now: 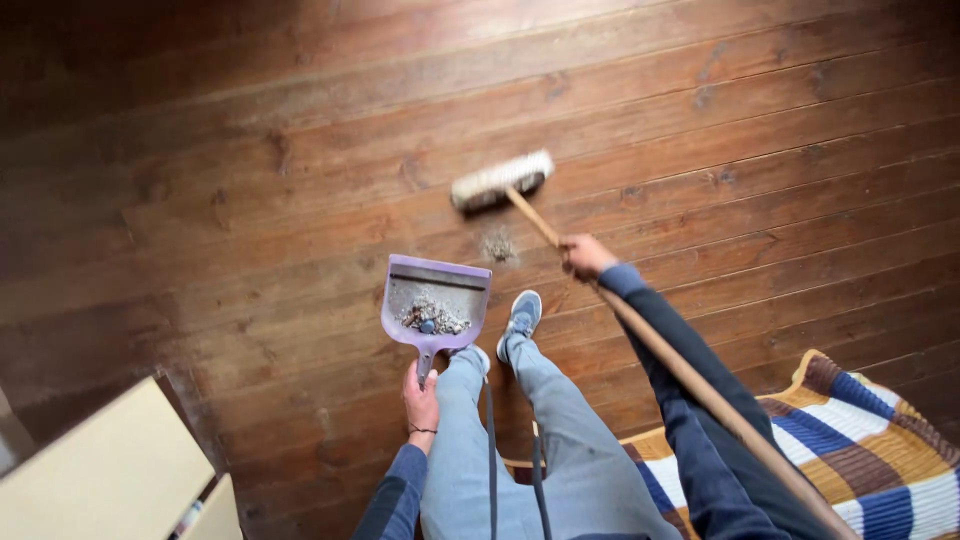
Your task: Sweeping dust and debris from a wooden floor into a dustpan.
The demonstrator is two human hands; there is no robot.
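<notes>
Below, items as seen from the head camera:

Dustpan [436,302]: lilac plastic, flat on the wooden floor [250,180], open lip pointing away from the person. Contents: a small heap of grey dust and crumbs [432,318] near the back wall, by the handle. Left hand [421,398]: fingers wrapped round the dustpan handle.

Broom [500,181]: pale bristle head on the floor beyond the dustpan, long wooden stick slanting back to the lower right. Right hand [584,256]: fingers closed round the stick, low down, not far from the head.

Dirt pile [499,244]: a small grey patch on the boards, between broom head and dustpan lip, just right of the lip.

Shoe [521,322]: grey trainer, just beside the dustpan's right edge; legs in light jeans.

Edges: striped rug [870,440] in blue, brown, yellow and white at lower right, under the stick; pale cabinet corner [110,470] at lower left. Bare boards stretch wide to the left and beyond the broom
</notes>
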